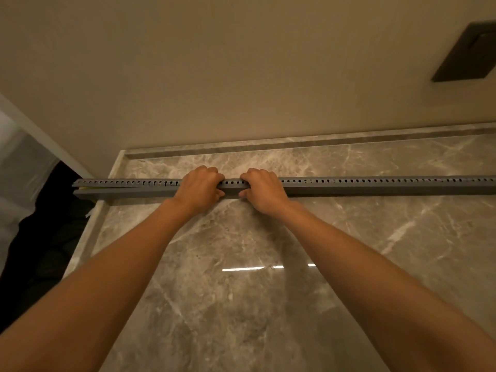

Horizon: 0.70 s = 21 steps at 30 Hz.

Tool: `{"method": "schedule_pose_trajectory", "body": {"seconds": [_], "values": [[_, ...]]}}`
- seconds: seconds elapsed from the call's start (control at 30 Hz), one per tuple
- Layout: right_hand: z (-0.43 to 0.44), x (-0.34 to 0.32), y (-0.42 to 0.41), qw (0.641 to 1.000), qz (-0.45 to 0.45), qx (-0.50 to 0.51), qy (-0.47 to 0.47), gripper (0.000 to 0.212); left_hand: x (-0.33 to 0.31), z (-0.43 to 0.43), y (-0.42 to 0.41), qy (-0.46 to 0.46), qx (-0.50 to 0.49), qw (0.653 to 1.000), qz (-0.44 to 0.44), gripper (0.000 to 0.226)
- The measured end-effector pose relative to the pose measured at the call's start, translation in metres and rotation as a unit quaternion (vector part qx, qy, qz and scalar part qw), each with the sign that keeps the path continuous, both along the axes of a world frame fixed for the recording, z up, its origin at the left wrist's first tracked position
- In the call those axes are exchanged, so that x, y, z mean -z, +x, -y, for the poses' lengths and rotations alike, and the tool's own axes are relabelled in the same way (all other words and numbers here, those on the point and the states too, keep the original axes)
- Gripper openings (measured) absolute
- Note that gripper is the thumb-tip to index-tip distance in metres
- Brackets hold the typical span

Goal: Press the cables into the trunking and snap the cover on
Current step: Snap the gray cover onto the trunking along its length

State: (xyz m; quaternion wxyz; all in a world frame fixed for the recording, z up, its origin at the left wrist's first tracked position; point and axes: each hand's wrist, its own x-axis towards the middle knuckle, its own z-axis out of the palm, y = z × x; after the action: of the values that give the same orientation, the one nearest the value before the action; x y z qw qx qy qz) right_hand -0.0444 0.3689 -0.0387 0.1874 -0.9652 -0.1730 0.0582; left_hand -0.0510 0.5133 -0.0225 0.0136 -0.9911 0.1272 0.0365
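Note:
A long grey slotted trunking (375, 181) lies across the marble counter from left to right, its right end out of frame. A grey cover (139, 193) lies along its near side; at the left end a narrow gap shows between cover and trunking, with a bit of yellow cable (90, 187) in it. My left hand (200, 190) and my right hand (264, 190) sit side by side at the middle, fingers curled over the top and thumbs on the near face, both clamped on the trunking and cover. Cables elsewhere are hidden.
The marble counter (241, 277) runs up to a beige wall (214, 76) with a raised lip at the back. Its left edge drops to a dark gap (40, 237). A dark plate (467, 52) is mounted on the wall at upper right.

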Motion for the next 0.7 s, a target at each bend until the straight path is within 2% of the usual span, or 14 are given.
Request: {"method": "schedule_pose_trajectory", "body": {"seconds": [0.13, 0.23, 0.5, 0.7], "values": [[-0.004, -0.007, 0.0, 0.999, -0.025, 0.027, 0.009, 0.023, 0.003, -0.011, 0.002, -0.042, 0.03, 0.999, 0.004, 0.027], [-0.012, -0.01, -0.002, 0.999, -0.032, 0.043, -0.009, 0.022, 0.001, -0.031, 0.005, -0.094, 0.041, 0.994, -0.037, 0.03], [-0.078, -0.01, -0.005, 0.998, -0.019, 0.053, -0.006, 0.025, -0.012, -0.113, 0.012, -0.088, 0.028, 0.994, -0.064, 0.029], [-0.113, -0.01, -0.005, 0.998, -0.012, 0.054, -0.019, 0.026, -0.005, -0.117, 0.01, -0.072, 0.036, 0.997, -0.015, 0.026]]}}
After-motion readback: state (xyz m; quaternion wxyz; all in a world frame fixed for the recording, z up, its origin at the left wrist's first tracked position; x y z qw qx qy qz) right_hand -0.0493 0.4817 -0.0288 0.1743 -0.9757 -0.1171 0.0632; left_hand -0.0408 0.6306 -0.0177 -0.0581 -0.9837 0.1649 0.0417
